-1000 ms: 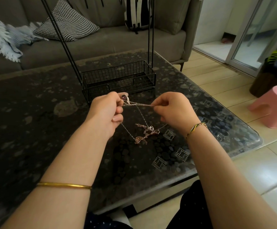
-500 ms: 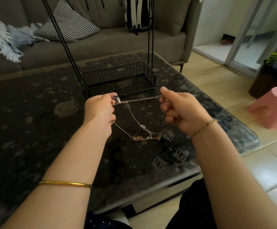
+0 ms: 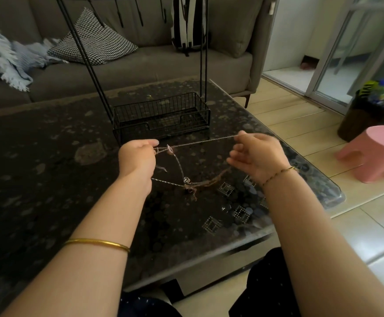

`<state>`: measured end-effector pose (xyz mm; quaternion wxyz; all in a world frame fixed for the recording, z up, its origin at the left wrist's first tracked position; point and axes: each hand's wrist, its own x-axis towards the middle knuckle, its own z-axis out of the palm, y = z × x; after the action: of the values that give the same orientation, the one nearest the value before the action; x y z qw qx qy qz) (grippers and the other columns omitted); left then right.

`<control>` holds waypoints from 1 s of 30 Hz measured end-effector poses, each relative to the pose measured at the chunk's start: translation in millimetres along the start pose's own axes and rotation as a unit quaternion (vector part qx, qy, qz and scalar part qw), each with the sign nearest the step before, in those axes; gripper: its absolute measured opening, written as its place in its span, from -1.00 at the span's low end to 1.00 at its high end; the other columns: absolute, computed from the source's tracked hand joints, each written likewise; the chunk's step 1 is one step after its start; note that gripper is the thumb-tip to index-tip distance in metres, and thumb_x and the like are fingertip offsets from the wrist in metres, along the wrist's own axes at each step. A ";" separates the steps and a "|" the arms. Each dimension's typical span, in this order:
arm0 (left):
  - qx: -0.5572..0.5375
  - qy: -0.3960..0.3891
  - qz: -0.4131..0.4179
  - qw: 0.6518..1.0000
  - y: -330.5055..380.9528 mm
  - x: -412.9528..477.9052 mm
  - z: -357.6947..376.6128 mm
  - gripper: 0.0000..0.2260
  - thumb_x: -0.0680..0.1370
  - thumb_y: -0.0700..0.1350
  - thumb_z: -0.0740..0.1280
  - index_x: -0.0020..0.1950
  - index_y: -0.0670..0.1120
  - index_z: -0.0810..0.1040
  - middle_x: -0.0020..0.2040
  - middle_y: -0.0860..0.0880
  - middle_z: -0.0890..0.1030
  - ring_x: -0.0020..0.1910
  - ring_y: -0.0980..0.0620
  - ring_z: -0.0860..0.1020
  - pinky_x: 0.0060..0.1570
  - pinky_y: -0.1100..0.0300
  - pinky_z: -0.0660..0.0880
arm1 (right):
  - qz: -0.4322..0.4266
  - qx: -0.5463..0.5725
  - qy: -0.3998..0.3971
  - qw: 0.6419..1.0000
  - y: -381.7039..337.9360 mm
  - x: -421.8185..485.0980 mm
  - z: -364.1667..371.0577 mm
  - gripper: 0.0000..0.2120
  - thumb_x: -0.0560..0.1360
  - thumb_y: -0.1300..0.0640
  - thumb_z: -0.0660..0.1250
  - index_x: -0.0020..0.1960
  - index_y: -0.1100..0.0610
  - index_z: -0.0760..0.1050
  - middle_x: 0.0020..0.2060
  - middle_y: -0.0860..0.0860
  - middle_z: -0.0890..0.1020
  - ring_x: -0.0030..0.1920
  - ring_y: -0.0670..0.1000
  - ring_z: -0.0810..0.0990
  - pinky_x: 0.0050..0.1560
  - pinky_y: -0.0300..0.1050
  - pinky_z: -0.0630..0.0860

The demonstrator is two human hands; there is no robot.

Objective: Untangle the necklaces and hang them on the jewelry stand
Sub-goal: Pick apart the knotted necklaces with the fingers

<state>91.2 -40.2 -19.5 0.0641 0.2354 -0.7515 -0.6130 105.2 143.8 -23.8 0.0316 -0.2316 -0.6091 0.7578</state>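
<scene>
Pinching one taut chain (image 3: 204,141), left hand (image 3: 136,157) fisted, right hand (image 3: 258,154) fingertip grip, knot (image 3: 190,185) dangling

Tangled silver and rose-gold necklaces (image 3: 189,184), taut, knotted mid-span, near the black wire-basket jewelry stand (image 3: 161,115)

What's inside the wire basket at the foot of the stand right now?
Nothing shows inside the wire basket: only its mesh floor and the table through it. The front wall screens the near strip, so a fine chain there could go unseen.
</scene>
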 end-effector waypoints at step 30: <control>0.308 -0.106 -0.020 0.945 -15.7 -17.5 -10.0 -0.81 0.60 -0.14 0.28 0.09 -0.20 0.62 0.10 -0.21 0.58 0.16 -0.21 0.55 0.16 -0.05 0.50 | 0.035 0.220 0.165 0.961 0.1 -10.2 -33.6 -0.77 0.60 0.28 0.10 0.15 0.21 0.50 0.06 0.12 0.60 -0.53 -0.10 0.35 -0.54 -0.28 0.43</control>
<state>114.8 -43.7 -28.7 -0.1041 0.1926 -0.9011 -0.3743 127.3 170.9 -25.7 0.1556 -0.3616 -0.4051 0.8252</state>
